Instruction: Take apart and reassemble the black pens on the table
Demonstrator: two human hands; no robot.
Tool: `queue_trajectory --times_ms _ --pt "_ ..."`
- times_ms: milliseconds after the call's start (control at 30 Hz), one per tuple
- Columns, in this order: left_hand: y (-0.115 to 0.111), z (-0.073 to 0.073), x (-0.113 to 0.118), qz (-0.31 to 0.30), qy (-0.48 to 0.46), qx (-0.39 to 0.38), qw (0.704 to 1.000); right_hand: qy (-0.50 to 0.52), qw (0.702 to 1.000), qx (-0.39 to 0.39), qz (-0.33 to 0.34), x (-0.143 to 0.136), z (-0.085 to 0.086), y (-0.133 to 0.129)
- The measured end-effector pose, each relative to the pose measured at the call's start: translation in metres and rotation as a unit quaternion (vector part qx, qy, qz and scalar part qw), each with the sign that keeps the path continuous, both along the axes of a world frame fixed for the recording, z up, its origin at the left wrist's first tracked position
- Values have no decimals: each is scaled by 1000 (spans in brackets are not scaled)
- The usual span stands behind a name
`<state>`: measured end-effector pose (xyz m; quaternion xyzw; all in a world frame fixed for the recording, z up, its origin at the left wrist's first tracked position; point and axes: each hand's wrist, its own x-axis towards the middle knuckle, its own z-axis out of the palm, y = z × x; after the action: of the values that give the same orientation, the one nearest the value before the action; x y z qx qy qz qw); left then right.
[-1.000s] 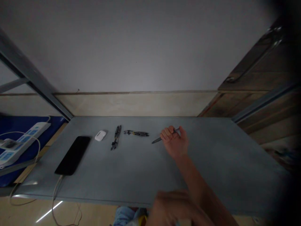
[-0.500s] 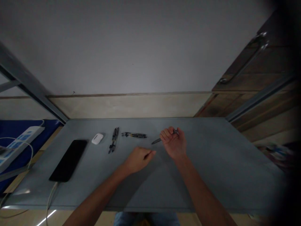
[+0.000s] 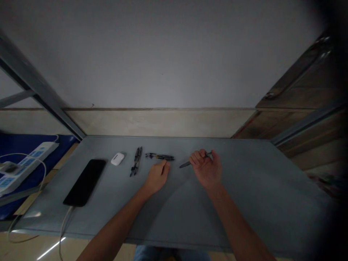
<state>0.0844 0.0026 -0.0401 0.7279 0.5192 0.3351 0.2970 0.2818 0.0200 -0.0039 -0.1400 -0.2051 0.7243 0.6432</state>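
My left hand is closed, knuckles up, just below the right part of a sideways group of dark pens; what its fingers hold, if anything, is hidden. To its left, another group of dark pens lies nearly upright in the view. My right hand is turned palm up with its fingers curled round a dark pen, whose one end points left and down towards the table. The other end shows by the thumb.
A black phone with a cable lies on the grey table at the left, beside a white earbud case. A white power strip rests on a blue surface beyond the left edge. Metal posts rise at both sides.
My left hand has moved left and up towards the sideways pens. My right hand still holds its pen, with fingers slightly looser. The whole view has shifted a little.
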Motion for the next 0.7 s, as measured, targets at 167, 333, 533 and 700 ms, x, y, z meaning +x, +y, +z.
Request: queue_trajectory --times_ms 167,333,533,700 --pt "7 -5 -4 20 -54 -47 997 -10 1000 3 6 0 -2 1" --pt "6 -5 -3 -13 -53 -68 996 -27 1000 -5 8 -3 -3 2" --pt "4 -6 -1 -28 -50 -60 997 -28 999 -12 23 -7 -3 0" --pt "4 -6 0 -33 -53 -50 997 -24 999 -12 28 -8 -8 1"
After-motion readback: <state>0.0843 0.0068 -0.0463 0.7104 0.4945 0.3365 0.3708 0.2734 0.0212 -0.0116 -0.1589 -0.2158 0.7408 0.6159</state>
